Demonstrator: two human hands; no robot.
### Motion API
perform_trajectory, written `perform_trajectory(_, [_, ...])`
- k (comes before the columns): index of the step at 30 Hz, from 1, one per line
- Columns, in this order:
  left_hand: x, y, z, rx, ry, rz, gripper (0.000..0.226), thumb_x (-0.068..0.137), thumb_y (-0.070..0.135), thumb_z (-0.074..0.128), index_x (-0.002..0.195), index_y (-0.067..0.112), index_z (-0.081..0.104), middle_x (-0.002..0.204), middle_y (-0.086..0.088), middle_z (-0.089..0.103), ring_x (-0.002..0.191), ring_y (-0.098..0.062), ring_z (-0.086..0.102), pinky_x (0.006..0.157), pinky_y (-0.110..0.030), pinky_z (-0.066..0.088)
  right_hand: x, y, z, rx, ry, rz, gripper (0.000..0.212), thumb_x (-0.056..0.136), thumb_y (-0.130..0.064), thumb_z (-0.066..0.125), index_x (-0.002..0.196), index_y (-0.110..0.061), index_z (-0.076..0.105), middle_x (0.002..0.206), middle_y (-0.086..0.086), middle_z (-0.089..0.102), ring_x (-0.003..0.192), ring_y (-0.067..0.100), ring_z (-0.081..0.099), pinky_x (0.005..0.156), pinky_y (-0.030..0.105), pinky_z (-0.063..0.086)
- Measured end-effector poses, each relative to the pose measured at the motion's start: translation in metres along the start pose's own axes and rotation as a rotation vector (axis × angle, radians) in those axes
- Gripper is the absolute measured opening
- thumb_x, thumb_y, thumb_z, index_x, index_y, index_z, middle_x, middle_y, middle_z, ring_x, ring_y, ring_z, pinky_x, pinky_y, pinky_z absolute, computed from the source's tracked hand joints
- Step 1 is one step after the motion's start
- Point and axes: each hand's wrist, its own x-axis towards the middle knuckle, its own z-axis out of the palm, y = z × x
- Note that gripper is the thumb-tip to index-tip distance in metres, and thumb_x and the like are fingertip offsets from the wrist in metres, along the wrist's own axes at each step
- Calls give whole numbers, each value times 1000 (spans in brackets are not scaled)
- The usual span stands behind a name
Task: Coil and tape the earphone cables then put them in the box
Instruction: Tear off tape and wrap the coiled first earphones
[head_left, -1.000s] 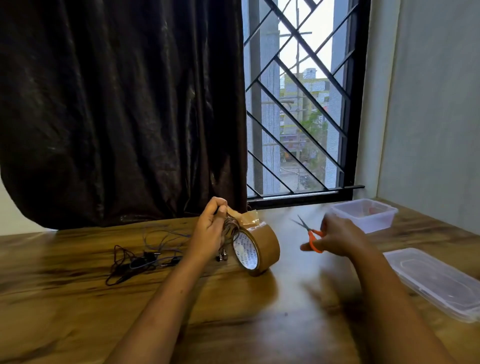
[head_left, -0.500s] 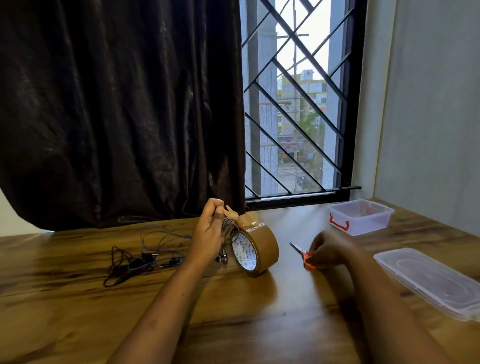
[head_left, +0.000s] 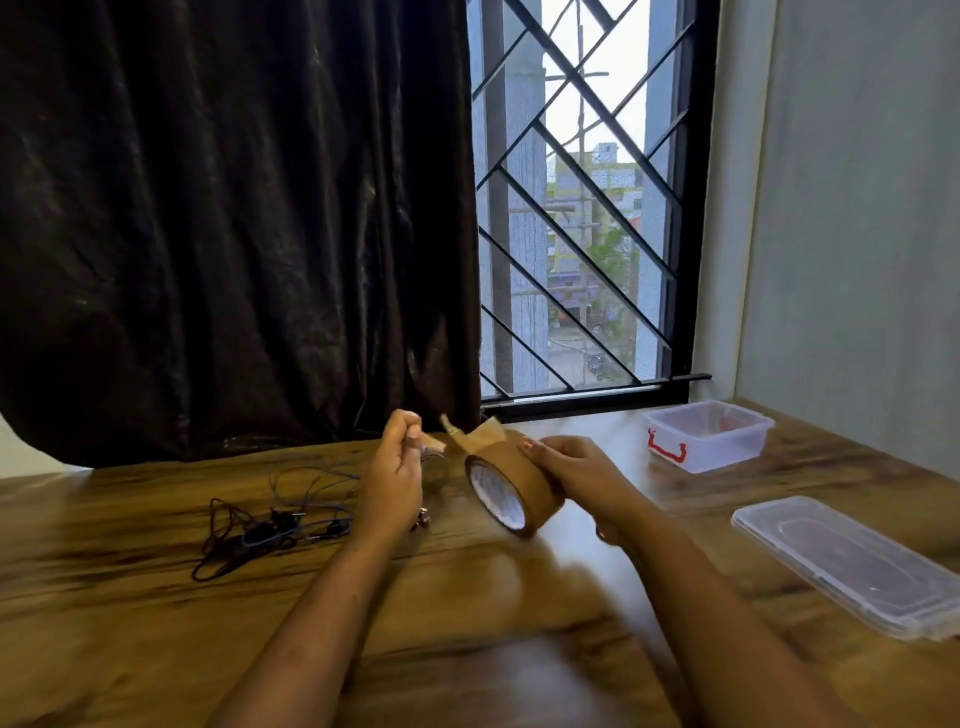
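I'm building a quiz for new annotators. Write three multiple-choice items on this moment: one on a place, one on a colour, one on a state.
1. Where does the clear lid lie?
A on the floor
B on the wooden table, right of the right hand
C on the windowsill

2. What colour is the latch on the clear plastic box?
A red
B blue
C green

3. What is the right hand doing?
A resting flat on the table
B gripping the brown tape roll
C reaching into the box

Answers:
1 B, the lid sits flat on the table, apart from the box.
2 A, a red latch shows on the box's near end.
3 B, its fingers curl round the roll's outer band.
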Motion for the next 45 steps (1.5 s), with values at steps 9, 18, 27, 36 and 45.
perform_trajectory(9, [7,-12,-3,-220,-6,-218,27,102,25,35,80,33,49,95,-31,62,40,-7,30,38,-21,24,-5,8,-4,-1121,232,-150,26,96,-41,45,93,-24,64,95,-2,64,89,20,60,80,33,32])
perform_trajectory(18, [1,-3,13,-370,-126,-188,20,101,20,34,85,18,46,94,-16,52,78,-19,72,63,-33,41,6,18,-1,-972,500,-241,20,93,-34,52,105,-26,66,110,-5,67,106,20,55,82,32,39])
perform_trajectory(27, [-4,6,19,-243,-175,-29,19,100,15,39,84,19,48,72,9,45,64,-2,44,61,-21,38,-3,-5,49,17,118,-235,21,88,-34,64,92,-15,71,80,4,69,70,6,61,62,17,48])
perform_trajectory(36, [-8,11,22,-270,-260,-28,14,100,15,38,89,19,46,69,8,43,50,4,45,47,-8,34,-4,-10,47,255,118,-145,8,90,-11,62,91,-3,65,81,8,63,64,-2,61,51,8,44])
perform_trajectory(45, [-6,6,17,-238,-205,-33,25,101,12,37,112,27,54,102,13,59,86,5,57,75,-11,46,24,-35,38,204,36,-127,22,95,-14,54,76,-23,59,79,-3,58,77,10,53,64,23,41])
